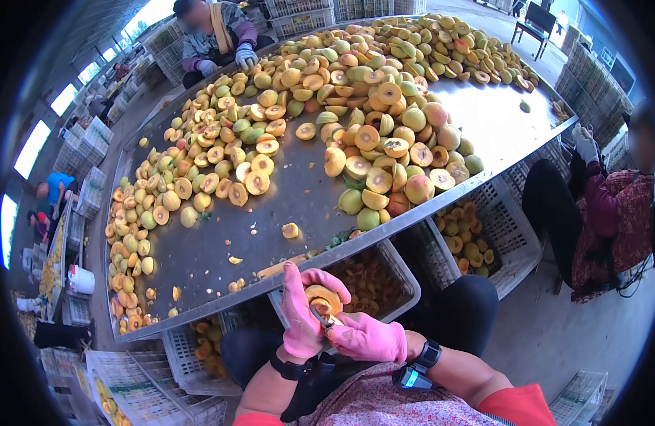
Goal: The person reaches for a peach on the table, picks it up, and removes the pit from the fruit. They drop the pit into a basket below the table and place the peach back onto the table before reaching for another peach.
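A halved peach (323, 299), cut face up, rests in my left hand (303, 312), which wears a pink glove and has its fingers wrapped round the fruit. My right hand (370, 336), also in a pink glove, is closed on a small pitting tool (319, 316), whose curved metal end touches the cut face. Both hands are close together just below the near edge of the metal table (271, 234). On the table lie heaps of halved and whole peaches (366, 138), and a single half (290, 231) sits nearer to me.
Below the table edge stand a crate of peach pieces (411, 280), another crate (515, 234) at right and one (185, 362) at left. A co-worker (217, 39) sits across the table, another person (604, 213) at right. Stacked crates (590, 85) stand behind.
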The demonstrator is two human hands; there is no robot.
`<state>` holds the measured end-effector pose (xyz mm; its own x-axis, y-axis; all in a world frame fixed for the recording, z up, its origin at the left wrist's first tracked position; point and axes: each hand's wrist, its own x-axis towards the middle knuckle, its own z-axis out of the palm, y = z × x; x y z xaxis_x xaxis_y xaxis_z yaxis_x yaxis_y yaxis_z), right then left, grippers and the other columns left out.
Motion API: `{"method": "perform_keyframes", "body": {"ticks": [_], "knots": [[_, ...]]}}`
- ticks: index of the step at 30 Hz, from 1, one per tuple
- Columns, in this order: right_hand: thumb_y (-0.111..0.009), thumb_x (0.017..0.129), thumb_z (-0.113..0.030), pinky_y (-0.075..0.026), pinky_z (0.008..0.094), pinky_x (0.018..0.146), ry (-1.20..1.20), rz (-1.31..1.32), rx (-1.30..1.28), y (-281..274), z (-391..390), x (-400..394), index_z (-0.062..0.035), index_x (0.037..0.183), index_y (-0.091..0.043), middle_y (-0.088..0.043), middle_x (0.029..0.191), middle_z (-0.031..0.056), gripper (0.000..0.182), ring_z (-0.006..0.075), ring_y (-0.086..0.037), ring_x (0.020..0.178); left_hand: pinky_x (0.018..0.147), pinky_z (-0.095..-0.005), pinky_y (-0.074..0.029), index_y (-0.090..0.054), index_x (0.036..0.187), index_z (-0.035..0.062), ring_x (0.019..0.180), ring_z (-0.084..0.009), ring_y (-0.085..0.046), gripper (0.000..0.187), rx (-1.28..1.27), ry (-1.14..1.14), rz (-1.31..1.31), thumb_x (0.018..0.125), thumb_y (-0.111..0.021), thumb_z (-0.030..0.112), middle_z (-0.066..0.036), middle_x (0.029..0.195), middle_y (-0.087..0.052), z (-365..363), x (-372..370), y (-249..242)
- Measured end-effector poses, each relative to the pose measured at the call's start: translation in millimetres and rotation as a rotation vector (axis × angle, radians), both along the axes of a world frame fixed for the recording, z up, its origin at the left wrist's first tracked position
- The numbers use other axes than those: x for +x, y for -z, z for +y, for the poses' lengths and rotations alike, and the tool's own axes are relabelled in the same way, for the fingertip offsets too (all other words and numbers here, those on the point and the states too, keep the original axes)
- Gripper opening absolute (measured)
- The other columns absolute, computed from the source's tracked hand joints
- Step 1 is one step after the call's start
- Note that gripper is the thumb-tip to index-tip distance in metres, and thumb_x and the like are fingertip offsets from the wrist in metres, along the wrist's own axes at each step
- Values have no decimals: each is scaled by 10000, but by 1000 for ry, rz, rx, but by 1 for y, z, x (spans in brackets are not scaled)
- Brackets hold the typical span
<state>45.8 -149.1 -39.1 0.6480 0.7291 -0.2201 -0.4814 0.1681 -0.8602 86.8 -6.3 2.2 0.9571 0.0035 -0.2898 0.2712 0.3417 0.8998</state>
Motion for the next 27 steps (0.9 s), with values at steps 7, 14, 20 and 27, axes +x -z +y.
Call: {"method": "perform_keyframes", "body": {"ticks": [7, 14, 20, 27], "knots": [[-479, 1068, -505, -224, 215, 401, -217, 392, 258, -2, -8, -3, -138, 933, -515, -423, 629, -57, 394, 34, -312, 444, 688, -299, -495, -587, 807, 36, 684, -183, -608, 815, 60, 243, -289, 1044, -146, 678, -109, 754, -663, 12, 2, -2], [-626, 1010, -462, -265, 204, 435, -275, 207, 341, 12, -25, -4, -97, 1007, -563, -460, 672, -57, 370, 29, -385, 492, 608, -300, -442, -517, 902, 65, 614, -199, -542, 720, -26, 157, -206, 1025, -214, 707, -112, 739, -599, 10, 12, -20], [-647, 967, -391, -533, 410, 629, -123, -588, -905, 63, -8, 6, -45, 1191, -604, -709, 846, 109, 414, 300, -712, 738, 625, -312, -472, -536, 941, 64, 673, -190, -589, 640, -23, -177, -234, 1056, -267, 632, -99, 794, -631, 50, 14, -38], [-510, 994, -499, -518, 481, 930, -431, -679, -1292, 89, -16, 4, -63, 1190, -685, -698, 1164, 234, 509, 390, -671, 1091, 722, -342, -518, -619, 867, 44, 742, -210, -661, 503, 520, -298, -313, 1095, -357, 408, -92, 845, -694, 161, -46, -54]]}}
